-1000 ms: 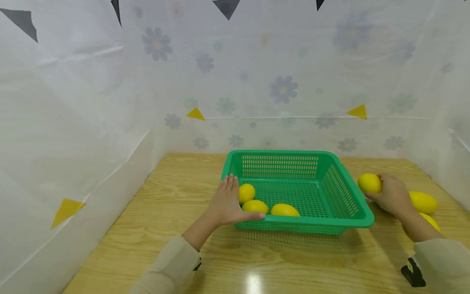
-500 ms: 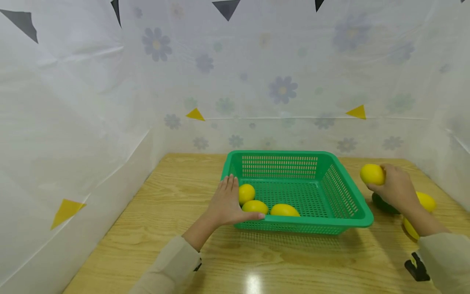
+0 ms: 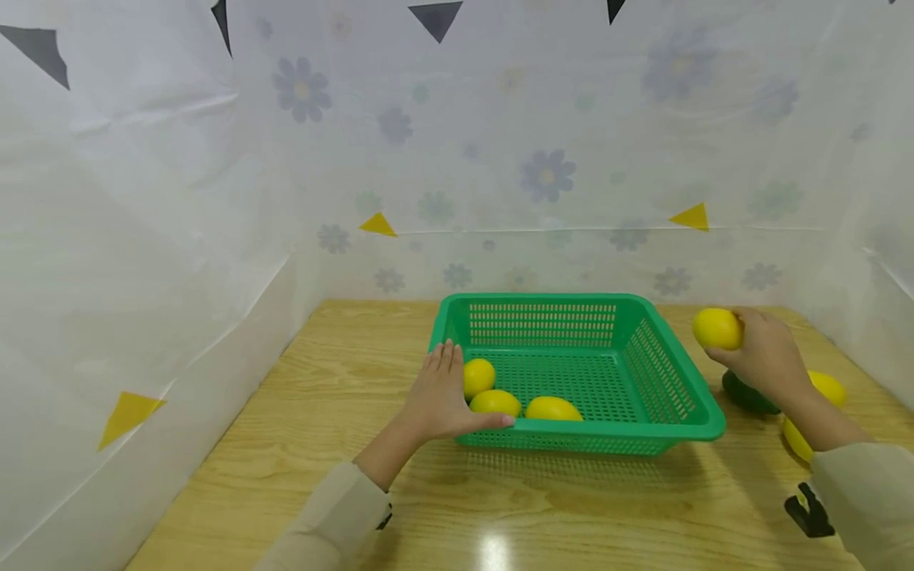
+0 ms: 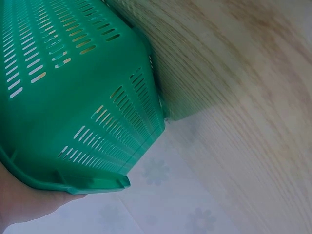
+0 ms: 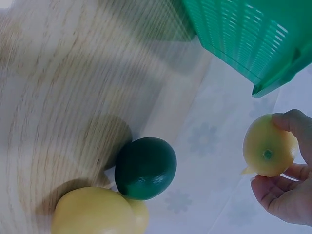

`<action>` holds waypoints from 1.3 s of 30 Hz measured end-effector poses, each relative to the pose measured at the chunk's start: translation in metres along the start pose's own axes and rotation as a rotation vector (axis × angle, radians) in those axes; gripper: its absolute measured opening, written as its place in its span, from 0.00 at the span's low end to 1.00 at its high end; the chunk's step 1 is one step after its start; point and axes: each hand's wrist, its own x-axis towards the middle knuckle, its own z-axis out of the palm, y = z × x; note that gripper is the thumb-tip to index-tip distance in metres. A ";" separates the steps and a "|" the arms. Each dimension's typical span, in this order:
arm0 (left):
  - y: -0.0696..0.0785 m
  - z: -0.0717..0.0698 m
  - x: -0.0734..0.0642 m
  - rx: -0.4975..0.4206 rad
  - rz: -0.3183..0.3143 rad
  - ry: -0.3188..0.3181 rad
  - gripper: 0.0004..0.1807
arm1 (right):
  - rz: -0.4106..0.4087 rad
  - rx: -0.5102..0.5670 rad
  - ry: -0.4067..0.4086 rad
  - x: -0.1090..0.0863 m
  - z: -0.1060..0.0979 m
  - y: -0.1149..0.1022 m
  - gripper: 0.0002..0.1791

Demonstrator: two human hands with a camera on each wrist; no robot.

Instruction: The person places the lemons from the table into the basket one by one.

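My right hand [image 3: 771, 354] pinches a lemon [image 3: 716, 328] between thumb and fingers, raised off the table just right of the basket. In the right wrist view, the lemon's green-tinged end [image 5: 267, 154] faces the camera. My left hand [image 3: 437, 403] rests on the left front corner of the green plastic basket [image 3: 607, 430], fingers straight along its left rim and thumb along the front one. Inside, several lemons stand out against the green: one lemon [image 3: 478, 378] by the left wall, another lemon [image 3: 495, 403] before it, and a third lemon [image 3: 553, 409] along the front wall.
Below my right hand lies a dark green rounded fruit [image 5: 146, 168]. Beside it are two yellow fruits, one yellow fruit [image 3: 828, 388] farther back and another yellow fruit [image 3: 794, 440] partly behind my wrist. White sheeting [image 3: 457, 159] walls the wooden table [image 3: 343, 373].
My right hand has lifted the lemon upward, bringing the dark green fruit beneath it into view, then shifted slightly left. The left hand and the basket have stayed in place.
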 end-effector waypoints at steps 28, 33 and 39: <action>0.002 -0.001 -0.001 0.002 -0.025 -0.004 0.63 | -0.062 0.036 0.012 0.005 -0.006 -0.032 0.32; 0.002 0.000 -0.001 0.007 -0.022 0.000 0.63 | -0.102 0.055 0.009 0.005 -0.005 -0.040 0.32; 0.002 0.000 0.000 0.006 -0.017 -0.002 0.63 | -0.110 0.078 -0.018 0.005 -0.004 -0.049 0.31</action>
